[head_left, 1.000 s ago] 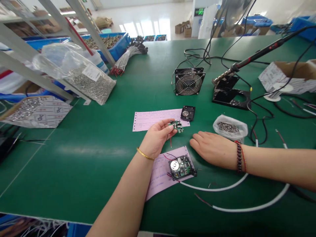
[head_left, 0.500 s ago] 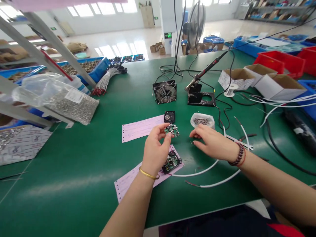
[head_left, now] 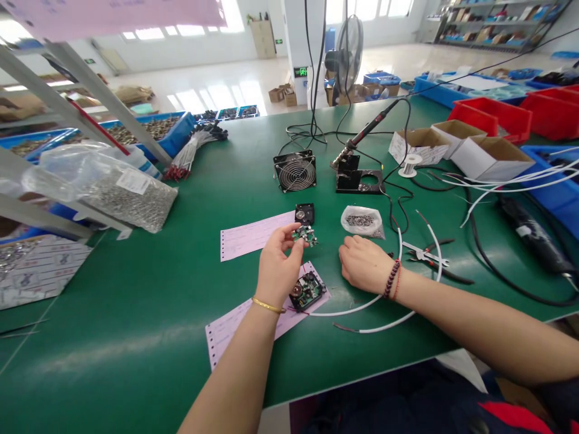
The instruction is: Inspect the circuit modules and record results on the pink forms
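- Well, the left hand (head_left: 277, 271) pinches a small green circuit board (head_left: 306, 235) at one edge, beside the pink paper form (head_left: 253, 236).
- Seems light but fragile, so edges only.
- Right hand (head_left: 364, 264) rests empty on the table (head_left: 136, 313).

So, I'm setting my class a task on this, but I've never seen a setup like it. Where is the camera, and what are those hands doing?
There's no machine here, just a person working with bare hands. The view comes from a camera worn on their head, looking forward and down. The left hand holds a small green circuit board. The right hand rests on the green bench mat, near a clear bag of small metal parts. Pink printed sheets, a soldering iron and a small fan lie nearby.
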`<state>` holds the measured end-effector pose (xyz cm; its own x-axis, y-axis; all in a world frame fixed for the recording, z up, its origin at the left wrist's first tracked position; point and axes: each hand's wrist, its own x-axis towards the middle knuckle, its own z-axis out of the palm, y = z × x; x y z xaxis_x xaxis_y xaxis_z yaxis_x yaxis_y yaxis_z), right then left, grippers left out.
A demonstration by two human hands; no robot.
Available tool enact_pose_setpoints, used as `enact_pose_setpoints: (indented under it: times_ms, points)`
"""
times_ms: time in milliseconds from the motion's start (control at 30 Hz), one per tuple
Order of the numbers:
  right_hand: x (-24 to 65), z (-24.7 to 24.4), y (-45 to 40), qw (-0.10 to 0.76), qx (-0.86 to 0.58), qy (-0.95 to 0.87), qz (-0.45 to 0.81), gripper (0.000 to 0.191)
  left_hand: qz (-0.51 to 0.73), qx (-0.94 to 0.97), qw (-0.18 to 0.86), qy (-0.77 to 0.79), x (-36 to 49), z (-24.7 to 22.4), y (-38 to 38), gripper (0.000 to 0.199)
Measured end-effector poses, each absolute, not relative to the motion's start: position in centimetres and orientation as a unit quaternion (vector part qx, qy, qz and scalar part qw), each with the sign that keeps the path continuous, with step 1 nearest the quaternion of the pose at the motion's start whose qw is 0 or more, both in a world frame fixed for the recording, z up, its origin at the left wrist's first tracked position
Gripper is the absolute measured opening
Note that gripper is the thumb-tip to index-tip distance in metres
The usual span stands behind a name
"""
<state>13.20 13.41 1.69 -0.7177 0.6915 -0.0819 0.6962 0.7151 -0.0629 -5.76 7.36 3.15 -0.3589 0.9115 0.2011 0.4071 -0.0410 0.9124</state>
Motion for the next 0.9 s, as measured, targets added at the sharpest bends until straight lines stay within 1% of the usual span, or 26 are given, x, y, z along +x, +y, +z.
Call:
enact_pose_setpoints:
  times_ms: [100,200,300,367,467,533,600,767,900]
  points:
    - [14.1,2.2,13.5,0.021,0.373,0.925,-0.066,0.016,0.507,0.517,0.245,0.645,-5.7,3.3,7.2,0.035]
    - [15.6,2.9,13.9,0.008,0.392,0.916,-0.081,0.018,0.505,0.527,0.237,0.641,-5.6,3.6,7.0,0.035]
    - [17.2,3.6,14.0,0.015,0.398,0.913,-0.094,0.017,0.502,0.535,0.231,0.639,-5.5,3.8,6.8,0.035]
    - [18.2,3.9,13.7,0.033,0.378,0.919,-0.112,0.017,0.502,0.539,0.229,0.636,-5.4,3.9,6.7,0.034]
    - [19.4,4.0,12.7,0.080,0.336,0.929,-0.130,0.022,0.502,0.542,0.229,0.633,-5.2,4.0,6.6,0.033]
    - [19.7,3.9,11.9,0.109,0.342,0.925,-0.120,0.022,0.502,0.546,0.226,0.632,-5.2,4.0,6.5,0.033]
    - [19.6,3.7,11.3,0.118,0.371,0.915,-0.102,0.020,0.502,0.548,0.223,0.631,-5.1,4.0,6.5,0.032]
    - [18.8,2.8,10.9,0.097,0.405,0.904,-0.096,0.017,0.500,0.552,0.223,0.628,-5.2,3.8,6.6,0.032]
    - [18.5,2.6,11.7,0.048,0.406,0.901,-0.144,0.010,0.498,0.557,0.223,0.626,-5.1,3.7,6.8,0.031]
